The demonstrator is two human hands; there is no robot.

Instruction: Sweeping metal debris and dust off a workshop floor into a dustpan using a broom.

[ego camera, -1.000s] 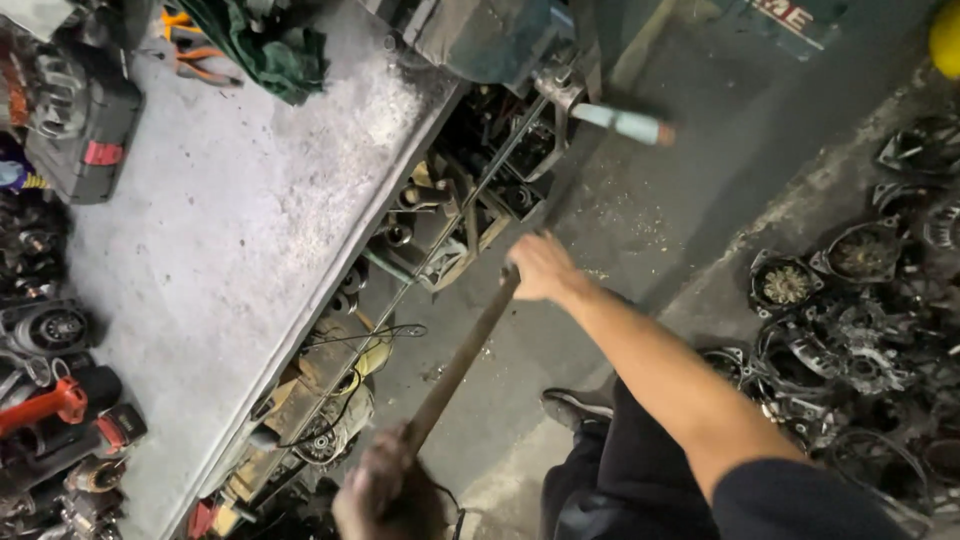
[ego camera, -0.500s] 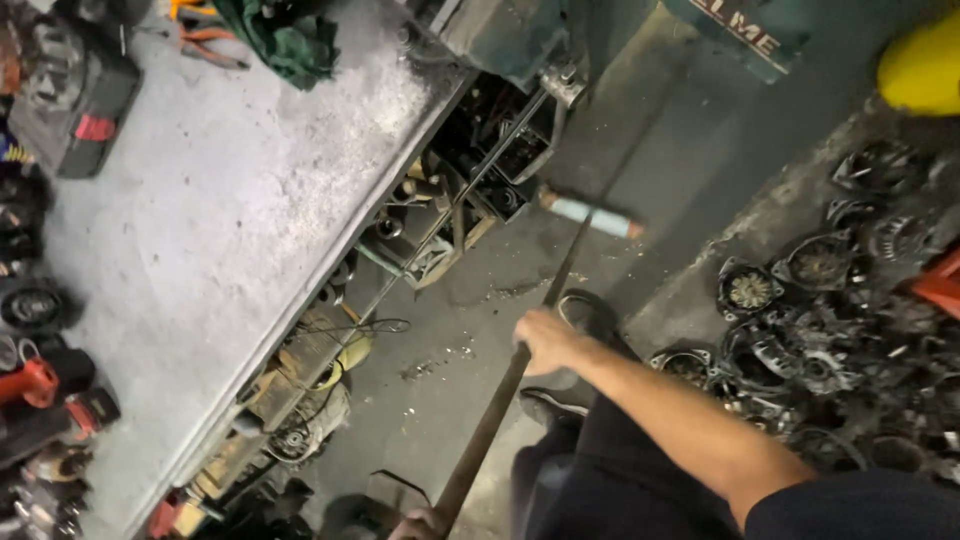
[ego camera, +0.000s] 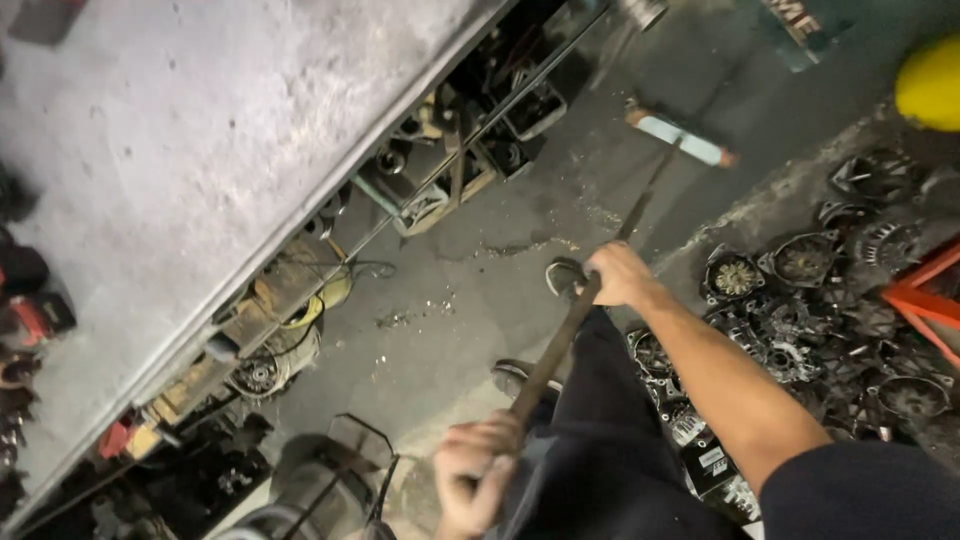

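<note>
Down by the workbench (ego camera: 200,150), both hands grip a long broom handle (ego camera: 570,330): left hand (ego camera: 478,470) fisted at its near end, right hand (ego camera: 620,275) clasped midway. Its pale blue broom head (ego camera: 680,138) rests on the floor beyond, below a dark green sign (ego camera: 800,30).

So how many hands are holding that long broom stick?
2. The right hand grips the broom stick halfway down, and the left hand grips its near end, close to the camera.

I see a grey, scuffed workbench top (ego camera: 200,140) along the left, cluttered shelves (ego camera: 440,180) beneath it, a dusty concrete floor (ego camera: 480,290) in the middle, and a heap of dark metal engine parts (ego camera: 820,300) at right.
</note>
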